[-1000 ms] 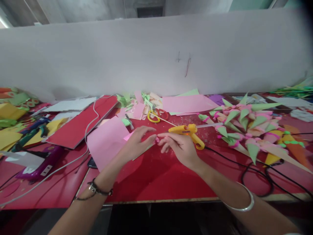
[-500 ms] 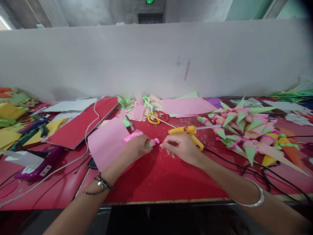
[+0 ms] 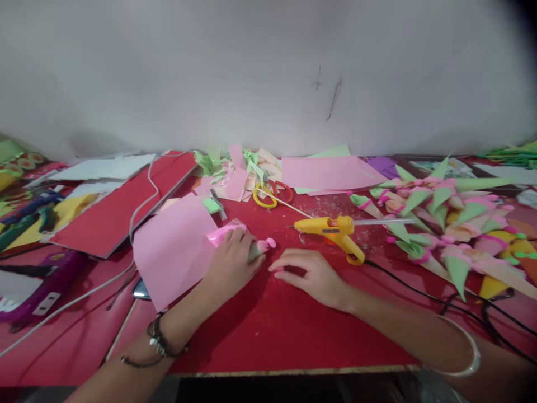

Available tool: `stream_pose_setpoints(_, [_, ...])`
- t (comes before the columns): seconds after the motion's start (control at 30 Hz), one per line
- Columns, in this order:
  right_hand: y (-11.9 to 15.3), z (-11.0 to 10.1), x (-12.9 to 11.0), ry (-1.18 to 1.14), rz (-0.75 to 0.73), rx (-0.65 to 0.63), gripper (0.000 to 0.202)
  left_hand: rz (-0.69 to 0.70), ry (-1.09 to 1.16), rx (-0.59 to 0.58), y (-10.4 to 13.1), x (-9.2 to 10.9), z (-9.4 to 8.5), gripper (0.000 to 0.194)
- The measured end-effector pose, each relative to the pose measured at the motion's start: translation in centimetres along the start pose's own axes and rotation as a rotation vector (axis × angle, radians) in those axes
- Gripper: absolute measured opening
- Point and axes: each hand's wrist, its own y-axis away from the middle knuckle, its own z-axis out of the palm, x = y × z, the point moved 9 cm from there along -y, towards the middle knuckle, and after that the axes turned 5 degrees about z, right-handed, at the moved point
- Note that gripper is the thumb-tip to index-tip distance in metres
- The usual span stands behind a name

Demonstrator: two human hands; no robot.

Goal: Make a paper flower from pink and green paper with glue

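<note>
My left hand (image 3: pixel 235 258) is curled on the red tabletop around a small green and pink paper cone (image 3: pixel 260 247), which ends in a pink ball. Its fingers also lie against a bright pink plastic packet (image 3: pixel 218 235). Close by on the right, my right hand (image 3: pixel 312 275) has thumb and forefinger bent together near the table. A small pink bit (image 3: pixel 279 270) shows at these fingertips, mostly covered. Just beyond that hand lies a yellow glue gun (image 3: pixel 325 225), with a clear glue stick in its back, untouched.
Pink paper sheets (image 3: pixel 176 246) lie left, beside a white cable (image 3: pixel 140 210). Scissors with yellow and red handles (image 3: pixel 265 202) and paper scraps (image 3: pixel 239 176) are behind. Finished paper cones (image 3: pixel 453 212) are heaped right. A purple power strip (image 3: pixel 52 285) is far left.
The view has tilted down. My right hand has come nearer to me, away from the glue gun, and its fingertips are lower. My left hand still holds the cone, its fingers now over the packet.
</note>
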Motion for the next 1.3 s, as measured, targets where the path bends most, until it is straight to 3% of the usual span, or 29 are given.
stream_pose_setpoints(0.13, [0.2,-1.0,-0.2,-0.015,-0.011,0.112,0.018,0.154,0.084,0.176,0.7,2.5,-2.7,0.019])
stream_pose_setpoints(0.2, [0.4,-1.4,0.3,-0.069,0.054,0.146,0.018,0.198,0.261,0.121,0.9,3.5,-2.7,0.018])
stream_pose_setpoints(0.3, [0.9,-1.7,0.4,-0.085,0.098,0.167,0.017,0.141,0.449,0.016,1.4,3.9,-1.6,0.018])
stream_pose_setpoints(0.4, [1.5,-1.5,-1.8,0.034,-0.094,0.15,0.006,0.13,0.53,-0.064,1.8,4.5,-0.3,0.019])
stream_pose_setpoints(0.5, [2.0,-1.1,-3.5,0.115,-0.254,0.128,0.013,0.154,0.555,-0.118,1.9,5.2,0.4,0.021])
stream_pose_setpoints(0.63, [2.1,-1.6,-3.5,0.148,-0.246,0.187,0.012,0.122,0.652,-0.122,1.6,5.1,0.4,0.025])
stream_pose_setpoints(0.83, [2.2,-2.3,-3.8,0.203,-0.241,0.24,0.011,-0.023,0.997,-0.196,1.7,4.4,1.5,0.016])
stream_pose_setpoints(0.97, [2.2,-3.5,-3.6,0.195,-0.196,0.326,0.011,-0.097,1.139,-0.058,1.5,3.2,0.6,0.013])
stream_pose_setpoints(1.07, [1.8,-4.1,-2.3,0.13,-0.095,0.344,0.008,-0.226,1.258,0.173,1.3,0.3,-0.7,0.017])
stream_pose_setpoints(1.17, [1.4,-3.6,-1.2,0.034,-0.011,0.257,0.01,-0.327,1.308,0.379,1.1,-2.5,-1.7,0.012])
stream_pose_setpoints(1.3, [1.1,-2.4,-0.2,-0.101,0.083,0.137,0.016,-0.365,1.37,0.351,0.5,-3.2,-1.2,0.019])
